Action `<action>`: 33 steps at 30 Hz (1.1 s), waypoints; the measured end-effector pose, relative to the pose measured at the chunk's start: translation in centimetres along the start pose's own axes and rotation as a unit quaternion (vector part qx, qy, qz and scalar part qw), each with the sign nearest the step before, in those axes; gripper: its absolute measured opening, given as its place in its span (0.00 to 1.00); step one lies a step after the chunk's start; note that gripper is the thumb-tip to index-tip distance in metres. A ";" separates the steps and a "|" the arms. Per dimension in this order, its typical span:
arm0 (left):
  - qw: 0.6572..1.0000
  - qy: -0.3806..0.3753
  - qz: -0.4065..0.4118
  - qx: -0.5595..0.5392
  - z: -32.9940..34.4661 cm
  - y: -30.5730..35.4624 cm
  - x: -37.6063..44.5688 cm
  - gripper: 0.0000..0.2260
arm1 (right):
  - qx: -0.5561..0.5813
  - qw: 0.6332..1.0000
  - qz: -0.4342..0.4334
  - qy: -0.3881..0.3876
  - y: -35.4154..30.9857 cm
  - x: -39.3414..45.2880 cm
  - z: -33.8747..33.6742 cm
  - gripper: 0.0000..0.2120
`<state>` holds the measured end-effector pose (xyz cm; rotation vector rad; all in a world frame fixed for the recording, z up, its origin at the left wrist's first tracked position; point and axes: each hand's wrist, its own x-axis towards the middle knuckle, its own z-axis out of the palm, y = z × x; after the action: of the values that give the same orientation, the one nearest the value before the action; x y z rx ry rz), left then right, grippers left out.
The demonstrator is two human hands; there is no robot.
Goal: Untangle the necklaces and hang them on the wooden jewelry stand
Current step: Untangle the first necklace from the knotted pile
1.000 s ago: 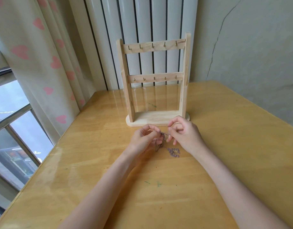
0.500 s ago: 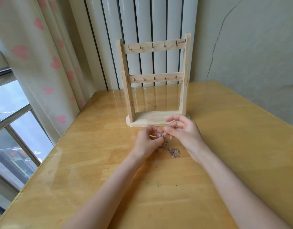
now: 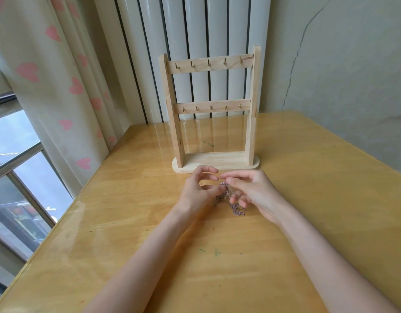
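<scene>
Since half a second ago my hands have drawn a little apart and lifted the tangle of necklaces (image 3: 226, 195) slightly off the table (image 3: 330, 199). Before, my fingertips were bunched tight together over the knot; now the upper two fingers of my left hand (image 3: 200, 190) have spread and stick out toward the right, and the index finger of my right hand (image 3: 251, 188) has straightened to point left, nearly meeting them.

My left hand comes in from the near left with the wrist low over the table. Its thumb and lower fingers pinch the top of the thin purplish chains. My right hand comes in from the near right, palm turned toward the left hand. Its thumb and middle finger pinch the same knot from the right side, while the lower fingers curl down loosely into the strands. So both hands grip the necklaces, touching each other at the knot.

The chains hang from that pinch between my hands, and a small heap of them lies on the table just below my right fingers. The wooden jewelry stand (image 3: 214, 109) stands upright just beyond my hands, in the same spot as before, and all the hooks on its two bars are bare.
</scene>
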<state>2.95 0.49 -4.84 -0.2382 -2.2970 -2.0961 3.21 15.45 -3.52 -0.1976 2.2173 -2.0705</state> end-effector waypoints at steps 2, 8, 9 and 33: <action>1.000 -0.002 0.016 0.008 0.0 0.1 0.0 0.15 | -0.006 1.000 0.005 -0.013 0.0 -0.1 0.0 0.08; 0.997 0.017 0.042 0.055 -0.3 -0.1 0.2 0.16 | -0.078 0.997 0.004 0.008 0.1 0.0 -0.2 0.01; 0.996 0.019 0.047 0.072 -0.3 -0.3 0.3 0.15 | -0.109 0.994 0.001 0.020 0.2 0.1 -0.2 0.03; 0.997 -0.076 -0.029 0.013 -0.9 0.0 0.2 0.05 | -0.210 0.971 -0.110 0.028 0.5 0.4 -0.5 0.06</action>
<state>2.65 -0.42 -4.73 -0.3460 -2.4429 -2.1448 2.76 15.95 -3.95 -0.4396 2.7583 -1.6828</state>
